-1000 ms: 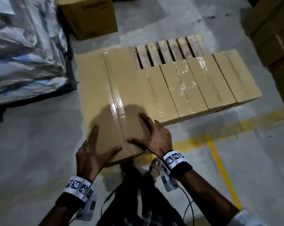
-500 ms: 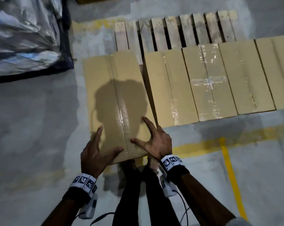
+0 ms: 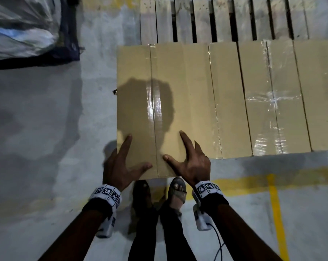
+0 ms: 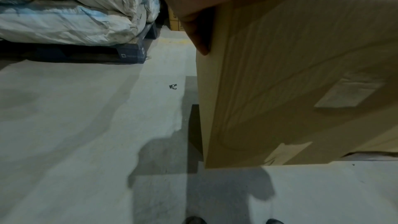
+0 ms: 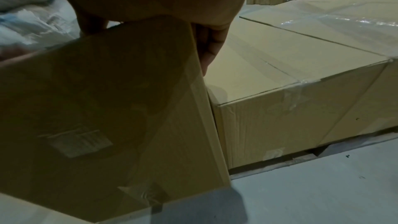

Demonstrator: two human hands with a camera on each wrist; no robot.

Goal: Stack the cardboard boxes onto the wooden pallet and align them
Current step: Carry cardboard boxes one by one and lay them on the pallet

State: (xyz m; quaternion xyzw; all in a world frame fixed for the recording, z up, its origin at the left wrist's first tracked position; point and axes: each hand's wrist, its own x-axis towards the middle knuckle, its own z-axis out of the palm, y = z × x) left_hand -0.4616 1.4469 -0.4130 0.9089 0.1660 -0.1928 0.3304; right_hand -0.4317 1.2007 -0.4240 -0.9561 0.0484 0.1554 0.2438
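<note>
A tan taped cardboard box [image 3: 170, 91] lies at the left end of a row of like boxes [image 3: 259, 110] on the wooden pallet [image 3: 202, 19], its near end sticking out past theirs. My left hand [image 3: 121, 162] presses its near left corner with spread, straight fingers; one finger [image 4: 198, 37] runs down that corner. My right hand [image 3: 189, 162] presses the near right corner, thumb and forefinger on top. Its other fingers [image 5: 210, 48] reach between this box [image 5: 118, 108] and the neighbouring box [image 5: 280, 117].
White sacks [image 3: 21, 29] on a dark blue pallet [image 4: 129, 54] stand at the left. Yellow lines [image 3: 274, 204] cross the grey concrete floor. A small dark scrap [image 4: 173, 86] lies left of the box. My feet [image 3: 177, 191] stand just under its near edge.
The box has gone forward and to the right, and the gap to the neighbouring box has closed. Both hands stay on its near end.
</note>
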